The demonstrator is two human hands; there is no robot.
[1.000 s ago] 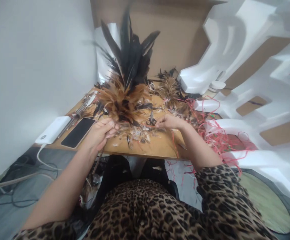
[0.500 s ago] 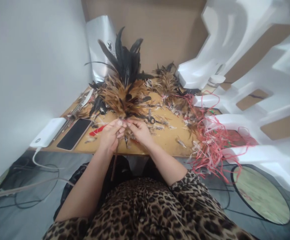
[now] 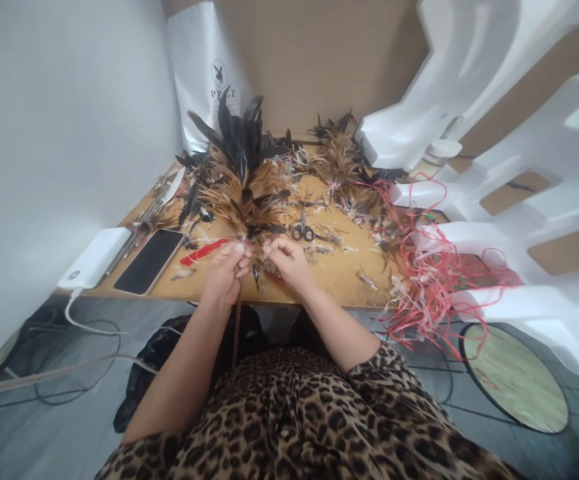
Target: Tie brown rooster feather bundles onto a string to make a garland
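My left hand (image 3: 228, 270) is closed round the base of a feather duster (image 3: 245, 190), a bushy bundle of brown feathers with long black ones standing out at the top. Its thin brown stick (image 3: 237, 327) runs down below that hand, past the table edge. Just to the right, my right hand (image 3: 289, 263) is pinched, thumb against fingers, a short way from the base. What sits in that pinch is too small to make out. A red strip (image 3: 204, 252) lies left of my left hand, and black scissors (image 3: 302, 230) lie behind my right hand.
Loose feathers litter the wooden table (image 3: 344, 287). On the left are a phone (image 3: 150, 261) and a white power bank (image 3: 94, 258) with a cable. Another feather bundle (image 3: 338, 157) lies at the back. Tangled pink string (image 3: 432, 293) hangs over the right edge beside white foam (image 3: 494, 297).
My right hand has drawn away to the right from my left hand, opening a gap between them. The feather duster's top has dropped lower in view; the camera has shifted slightly.
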